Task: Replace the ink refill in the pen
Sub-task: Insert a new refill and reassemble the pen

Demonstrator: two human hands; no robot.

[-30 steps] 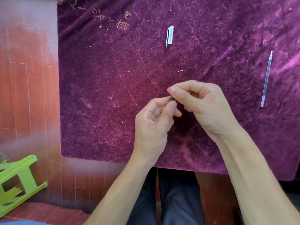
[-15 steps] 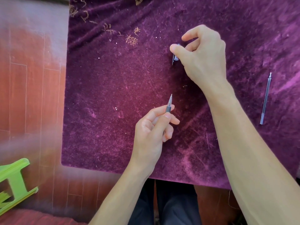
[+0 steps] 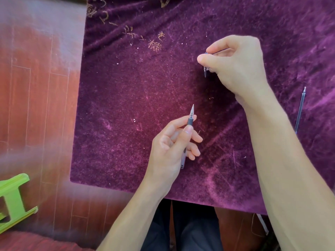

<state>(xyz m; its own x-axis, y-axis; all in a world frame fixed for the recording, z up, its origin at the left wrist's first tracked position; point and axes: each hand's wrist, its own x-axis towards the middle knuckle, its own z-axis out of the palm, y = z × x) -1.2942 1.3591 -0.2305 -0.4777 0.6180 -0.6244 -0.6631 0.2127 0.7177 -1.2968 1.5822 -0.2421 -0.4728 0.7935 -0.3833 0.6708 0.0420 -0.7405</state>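
My left hand [image 3: 172, 147] grips the pen [image 3: 190, 120] around its dark grip section, tip pointing away from me, the clear barrel end showing below my palm. Farther out on the purple cloth, my right hand [image 3: 237, 67] is pinched on the clear pen cap [image 3: 205, 70], mostly hidden by thumb and fingers; only its clip end shows. A thin clear ink refill [image 3: 300, 109] lies alone on the cloth to the right, partly behind my right forearm.
The purple velvet cloth [image 3: 126, 105] covers the table, with gold embroidered characters at the far edge. Wooden floor lies to the left, with a green plastic stool [image 3: 14, 200] at the lower left. My legs show below the table's near edge.
My right hand left the pen, reached out to the cap on the cloth and closed on it, drawing it slightly nearer. My left hand kept the pen, its tip now exposed.
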